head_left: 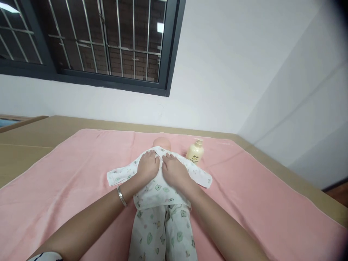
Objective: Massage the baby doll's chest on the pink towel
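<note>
A doll lies on its back on a pink cloth, the top of its bare head [162, 142] showing above the collar. It wears a white printed long-sleeved top [160, 194] with both sleeves spread outward, and matching printed trousers [149, 232]. My left hand [148, 166] lies on the upper chest of the top, fingers toward the collar. Beside it, my right hand [174, 169] rests flat on the other side of the chest. A narrow gap separates the two hands. Neither visibly holds anything.
A pale yellow pump bottle [195, 151] stands just behind the sleeve on the right. The pink cloth [244, 195] covers much of a wooden surface [29, 139]. Behind it are a white wall [212, 72] and a dark-framed barred window [114, 82].
</note>
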Action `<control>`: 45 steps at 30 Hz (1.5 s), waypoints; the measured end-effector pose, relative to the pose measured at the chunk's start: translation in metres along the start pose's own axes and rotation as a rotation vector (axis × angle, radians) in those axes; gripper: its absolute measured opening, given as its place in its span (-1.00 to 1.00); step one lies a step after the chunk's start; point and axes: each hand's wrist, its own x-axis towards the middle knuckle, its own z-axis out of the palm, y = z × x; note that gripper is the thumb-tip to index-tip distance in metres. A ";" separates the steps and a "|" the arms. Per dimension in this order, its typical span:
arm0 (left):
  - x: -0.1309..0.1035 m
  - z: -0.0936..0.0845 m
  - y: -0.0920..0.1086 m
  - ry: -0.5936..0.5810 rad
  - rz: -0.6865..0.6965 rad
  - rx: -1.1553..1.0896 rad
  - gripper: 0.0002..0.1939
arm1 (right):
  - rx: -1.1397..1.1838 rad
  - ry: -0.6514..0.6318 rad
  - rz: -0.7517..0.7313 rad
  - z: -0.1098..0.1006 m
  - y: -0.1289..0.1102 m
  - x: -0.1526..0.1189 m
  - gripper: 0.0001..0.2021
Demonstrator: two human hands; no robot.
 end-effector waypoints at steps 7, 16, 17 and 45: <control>-0.013 0.012 0.008 0.032 0.066 0.000 -0.49 | 0.128 0.121 0.083 0.024 0.034 0.028 -0.52; -0.010 0.011 0.005 0.074 0.035 0.026 -0.50 | 0.087 0.121 0.048 0.026 0.034 0.027 -0.50; -0.013 0.011 0.007 0.083 0.050 0.038 -0.51 | 0.079 0.092 0.030 0.024 0.035 0.028 -0.49; -0.012 0.003 0.009 0.038 0.107 0.088 -0.53 | 0.054 0.040 0.034 0.001 0.009 0.009 -0.60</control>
